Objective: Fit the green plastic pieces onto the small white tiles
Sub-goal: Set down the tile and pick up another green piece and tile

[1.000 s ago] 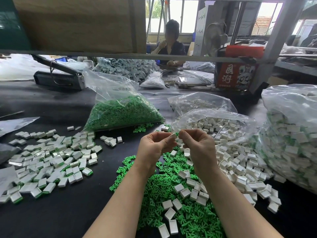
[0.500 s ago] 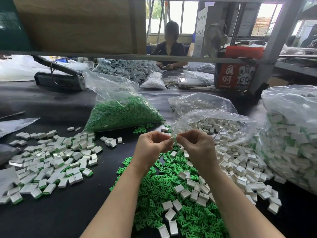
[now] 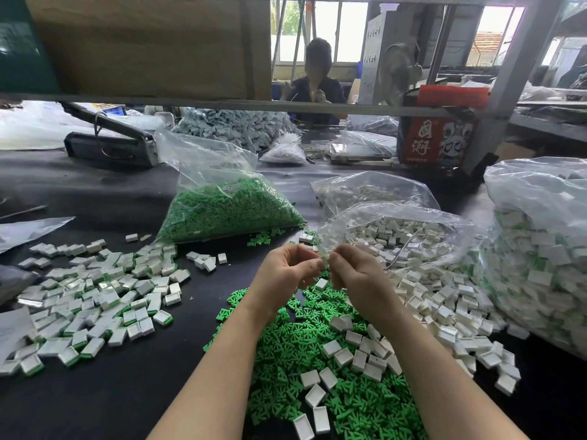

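My left hand (image 3: 287,271) and my right hand (image 3: 355,273) are raised together above the table, fingertips meeting around a small white tile (image 3: 324,261) that they pinch between them; most of it is hidden by the fingers. Below my wrists lies a loose heap of green plastic pieces (image 3: 305,354) with bare white tiles (image 3: 344,357) scattered over it. More white tiles (image 3: 425,281) spill to the right. A spread of tiles fitted with green pieces (image 3: 92,296) lies on the left.
A clear bag of green pieces (image 3: 228,208) stands behind the hands, an open bag of white tiles (image 3: 400,230) to its right, and a big bag of fitted tiles (image 3: 540,255) at far right. A shelf rail (image 3: 222,103) crosses overhead. Another person (image 3: 317,81) sits across the dark table (image 3: 127,392).
Both hands stay pressed together on the tile, shifting only slightly. The green piece seen between the fingertips a second ago is now out of sight.
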The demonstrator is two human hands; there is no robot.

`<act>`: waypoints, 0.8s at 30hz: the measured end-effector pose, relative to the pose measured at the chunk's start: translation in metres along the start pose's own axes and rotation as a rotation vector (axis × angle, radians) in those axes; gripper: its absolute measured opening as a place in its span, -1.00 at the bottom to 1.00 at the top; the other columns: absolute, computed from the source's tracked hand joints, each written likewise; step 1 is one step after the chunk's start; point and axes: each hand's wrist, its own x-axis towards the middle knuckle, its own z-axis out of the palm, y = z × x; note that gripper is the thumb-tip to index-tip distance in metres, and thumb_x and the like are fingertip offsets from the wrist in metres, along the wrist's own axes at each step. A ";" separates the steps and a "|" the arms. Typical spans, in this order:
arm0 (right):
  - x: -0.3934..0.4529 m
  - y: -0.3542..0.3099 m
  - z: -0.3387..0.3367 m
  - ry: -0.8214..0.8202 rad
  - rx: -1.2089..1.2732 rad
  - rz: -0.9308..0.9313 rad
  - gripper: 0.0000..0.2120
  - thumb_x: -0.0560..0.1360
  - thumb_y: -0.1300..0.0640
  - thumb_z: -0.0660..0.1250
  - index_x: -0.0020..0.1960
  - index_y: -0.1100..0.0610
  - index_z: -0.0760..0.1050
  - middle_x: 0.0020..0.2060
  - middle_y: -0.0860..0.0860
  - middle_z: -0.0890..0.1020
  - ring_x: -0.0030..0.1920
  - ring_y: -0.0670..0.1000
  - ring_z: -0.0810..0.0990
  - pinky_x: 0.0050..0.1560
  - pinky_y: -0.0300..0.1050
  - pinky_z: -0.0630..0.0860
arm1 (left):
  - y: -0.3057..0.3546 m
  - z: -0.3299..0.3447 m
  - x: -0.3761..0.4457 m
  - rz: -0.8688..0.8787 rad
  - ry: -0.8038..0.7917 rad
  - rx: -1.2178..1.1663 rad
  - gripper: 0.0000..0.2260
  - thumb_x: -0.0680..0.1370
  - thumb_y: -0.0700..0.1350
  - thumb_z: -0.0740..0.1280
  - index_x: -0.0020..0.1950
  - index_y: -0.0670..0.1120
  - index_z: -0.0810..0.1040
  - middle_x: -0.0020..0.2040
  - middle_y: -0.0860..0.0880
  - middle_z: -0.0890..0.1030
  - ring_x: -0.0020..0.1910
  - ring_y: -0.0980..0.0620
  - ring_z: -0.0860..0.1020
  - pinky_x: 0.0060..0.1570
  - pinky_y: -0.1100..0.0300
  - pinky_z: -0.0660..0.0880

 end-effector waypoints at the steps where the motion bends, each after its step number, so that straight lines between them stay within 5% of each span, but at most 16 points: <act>1: 0.000 0.000 0.000 0.002 0.039 0.005 -0.73 0.63 0.21 0.20 -0.25 0.14 0.41 -0.42 0.04 0.43 -0.39 0.00 0.36 -0.33 0.00 0.30 | 0.001 -0.001 -0.001 -0.016 -0.038 0.058 -0.91 0.58 -0.18 0.35 -0.12 -0.14 0.56 -0.35 0.03 0.60 -0.37 0.13 0.52 -0.35 0.33 0.44; 7: -0.001 -0.001 0.002 0.004 0.088 0.013 -0.69 0.65 0.23 0.14 -0.27 0.14 0.38 -0.42 0.04 0.38 -0.37 0.01 0.31 -0.30 -0.04 0.25 | 0.005 0.008 -0.007 -0.089 -0.214 0.092 -0.75 0.69 -0.14 0.13 -0.17 -0.12 0.44 -0.35 0.01 0.42 -0.40 0.13 0.36 -0.41 0.34 0.32; 13: 0.001 0.004 0.005 -0.002 -0.044 0.018 -0.56 0.67 0.17 0.10 -0.39 0.07 0.33 -0.52 -0.12 0.36 -0.51 -0.17 0.27 -0.37 -0.14 0.24 | 0.011 0.014 -0.010 -0.054 -0.235 0.109 -0.77 0.69 -0.21 0.08 -0.14 -0.18 0.39 -0.36 -0.03 0.33 -0.41 0.10 0.27 -0.41 0.29 0.23; 24: -0.003 0.002 0.016 -0.013 -0.147 0.000 -0.58 0.66 0.16 0.08 -0.37 0.09 0.38 -0.47 -0.05 0.41 -0.42 -0.06 0.34 -0.30 -0.02 0.29 | 0.006 0.010 -0.008 -0.078 -0.227 0.123 -0.75 0.69 -0.18 0.08 -0.16 -0.16 0.38 -0.36 -0.01 0.29 -0.39 0.11 0.23 -0.36 0.29 0.23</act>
